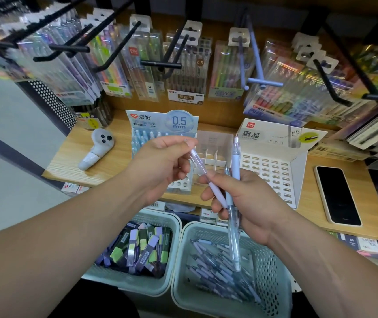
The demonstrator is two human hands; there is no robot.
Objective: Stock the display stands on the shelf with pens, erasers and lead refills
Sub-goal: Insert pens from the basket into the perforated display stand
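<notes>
Nearest me, below the shelf edge, a basket [272, 260] keeps loose pens [215, 267] within reach. Above it, my right hand [249, 203], palm inward, grips a spare bundle [235, 166] upright. My left hand [160, 161], fingers narrow, pinches one pen [202, 171], probably for the display stand [160, 121] on the shelf [105, 161].

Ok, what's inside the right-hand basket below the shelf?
A loose pile of lilac and blue pens fills the right basket. The held pen in the right hand covers part of it, and the bottom is hidden.
</notes>
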